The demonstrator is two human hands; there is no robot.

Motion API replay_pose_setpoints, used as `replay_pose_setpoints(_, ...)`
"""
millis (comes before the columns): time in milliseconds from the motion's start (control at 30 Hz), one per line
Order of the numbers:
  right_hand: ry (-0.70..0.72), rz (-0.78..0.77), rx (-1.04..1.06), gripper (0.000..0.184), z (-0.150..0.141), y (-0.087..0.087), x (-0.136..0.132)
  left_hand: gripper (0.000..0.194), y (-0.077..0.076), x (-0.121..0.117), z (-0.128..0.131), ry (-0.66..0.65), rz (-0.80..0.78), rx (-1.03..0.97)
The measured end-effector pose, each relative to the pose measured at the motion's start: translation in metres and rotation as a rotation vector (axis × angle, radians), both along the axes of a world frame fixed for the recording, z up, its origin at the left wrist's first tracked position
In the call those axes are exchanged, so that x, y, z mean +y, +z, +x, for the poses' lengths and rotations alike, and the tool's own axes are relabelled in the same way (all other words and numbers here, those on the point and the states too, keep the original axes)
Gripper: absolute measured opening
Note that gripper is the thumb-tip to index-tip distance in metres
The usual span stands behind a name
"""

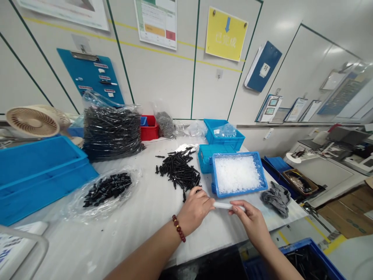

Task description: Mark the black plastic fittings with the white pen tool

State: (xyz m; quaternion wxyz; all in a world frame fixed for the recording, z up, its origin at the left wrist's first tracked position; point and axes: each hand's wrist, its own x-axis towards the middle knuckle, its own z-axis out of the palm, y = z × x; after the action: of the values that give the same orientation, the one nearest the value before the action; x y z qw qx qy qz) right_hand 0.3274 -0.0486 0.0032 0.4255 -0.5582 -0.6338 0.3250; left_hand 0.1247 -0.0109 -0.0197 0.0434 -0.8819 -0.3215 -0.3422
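Note:
Between my two hands a short white plastic tube (222,205) lies almost level over the table's front part. My left hand (196,209), with a beaded bracelet at its wrist, pinches the tube's left end. At the other end the thumb and fingertips of my right hand (250,221) are closed on it. A loose pile of slim black parts (180,168) lies just beyond my left hand; a dark bit shows at its fingertips, too small to name. Behind my right hand, a blue tray (214,182) holds many small clear-white pieces (239,174), propped against a teal bin (205,158).
Left stand a large blue crate (43,167), an open bag of black parts (109,188) and a tall full bag (112,132). A grey cloth (276,198) lies at the table's right edge. Below right, a blue bin (317,252) holds dark pieces. A fan (35,121) stands back left.

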Motion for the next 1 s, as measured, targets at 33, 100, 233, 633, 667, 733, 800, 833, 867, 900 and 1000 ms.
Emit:
replay_pose_setpoints(33, -0.006, -0.006, 0.013, 0.036, -0.001, 0.0, 0.0, 0.024, 0.001, 0.0, -0.001, -0.003, -0.002, -0.01)
replay_pose_setpoints(100, -0.018, -0.026, 0.054, 0.039, 0.0, 0.001, -0.001, 0.022, 0.006, -0.001, -0.004, -0.002, -0.004, -0.032)
replay_pose_setpoints(233, -0.108, -0.049, 0.174, 0.048, 0.017, 0.006, -0.002, 0.047, 0.013, 0.0, -0.011, 0.068, 0.003, -0.035)
replay_pose_setpoints(633, -0.778, 0.205, -0.048, 0.057, 0.124, 0.017, -0.004, 0.038, 0.002, 0.006, -0.009, 0.14, 0.022, -0.085)
replay_pose_setpoints(667, -0.781, 0.211, -0.093, 0.057, 0.125, 0.017, -0.003, 0.038, 0.002, 0.006, -0.009, 0.146, 0.018, -0.087)
replay_pose_setpoints(733, -0.785, 0.221, -0.149, 0.057, 0.124, 0.015, -0.001, 0.038, 0.002, 0.007, -0.01, 0.153, 0.015, -0.089)
replay_pose_setpoints(800, -0.782, 0.232, -0.158, 0.057, 0.122, 0.012, 0.003, 0.038, 0.001, 0.008, -0.011, 0.157, 0.015, -0.086)
replay_pose_setpoints(833, -0.779, 0.24, -0.155, 0.058, 0.122, 0.01, 0.006, 0.038, 0.0, 0.009, -0.011, 0.158, 0.016, -0.083)
replay_pose_setpoints(867, -0.777, 0.248, -0.154, 0.058, 0.121, 0.008, 0.008, 0.038, 0.0, 0.009, -0.011, 0.158, 0.019, -0.08)
replay_pose_setpoints(900, -0.776, 0.256, -0.152, 0.058, 0.121, 0.007, 0.01, 0.038, 0.0, 0.009, -0.011, 0.158, 0.021, -0.078)
replay_pose_setpoints(1000, -0.768, 0.272, -0.145, 0.056, 0.12, 0.004, 0.015, 0.037, -0.001, 0.009, -0.011, 0.159, 0.023, -0.077)
